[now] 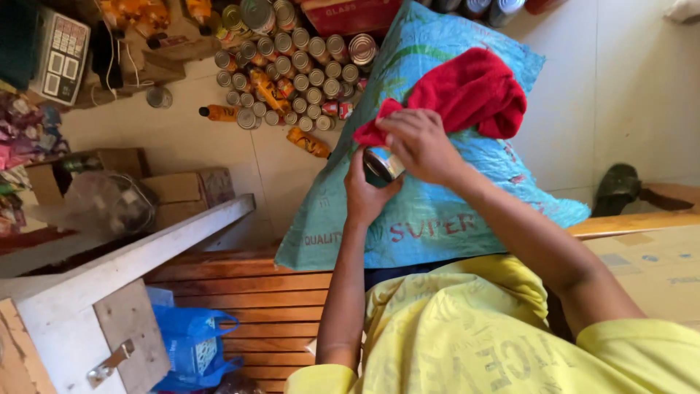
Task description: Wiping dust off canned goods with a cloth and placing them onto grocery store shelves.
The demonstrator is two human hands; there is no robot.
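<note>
Red cloth point(467, 91) under right hand point(419, 146) hides most of the tin point(383, 164); left hand point(364, 193) grips it.

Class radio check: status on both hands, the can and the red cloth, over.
Left hand grips can from below. Right hand presses red cloth against it. Nothing in the way, over.

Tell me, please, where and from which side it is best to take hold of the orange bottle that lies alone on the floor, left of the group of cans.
Probably grip the orange bottle around the middle of its body, coming from above. It lies on its side on the floor, dark cap pointing left, so the round body faces up. The cans crowd its right end, while the space above and left looks free.
</note>
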